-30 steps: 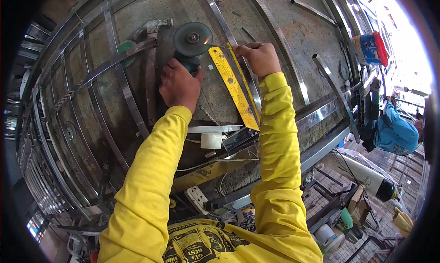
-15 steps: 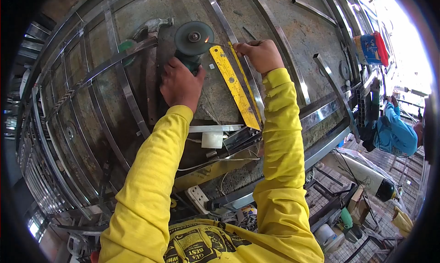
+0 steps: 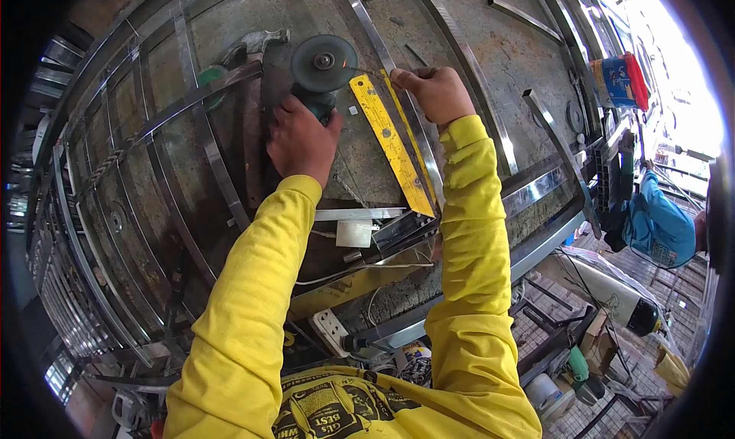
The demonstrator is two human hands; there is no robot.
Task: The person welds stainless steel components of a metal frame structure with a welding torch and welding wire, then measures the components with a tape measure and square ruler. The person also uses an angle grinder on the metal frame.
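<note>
My left hand (image 3: 305, 142) is wrapped round the body of a green angle grinder (image 3: 317, 104), its disc (image 3: 311, 65) facing up. My right hand (image 3: 438, 96) pinches a thin metal rod (image 3: 370, 72) between thumb and fingers. The rod's far tip meets the disc's right side, where a small orange glow shows. Just below the rod lies a yellow metal square (image 3: 389, 144), close to the right hand but apart from it. A claw hammer (image 3: 265, 39) rests left of the disc, its head towards the top.
Square steel tubes (image 3: 467, 60) cross the metal worktable. Nearer me are a white block (image 3: 354, 233), a power strip (image 3: 330, 330) and loose cables. At right, a blue and red tub (image 3: 619, 81) stands near the edge. A person in a blue shirt (image 3: 660, 218) and a gas cylinder (image 3: 612, 290) are beyond.
The orange glow at the disc has become smaller and dimmer. Both my hands stay nearly in place. At right, the person in blue has shifted and moved an arm.
</note>
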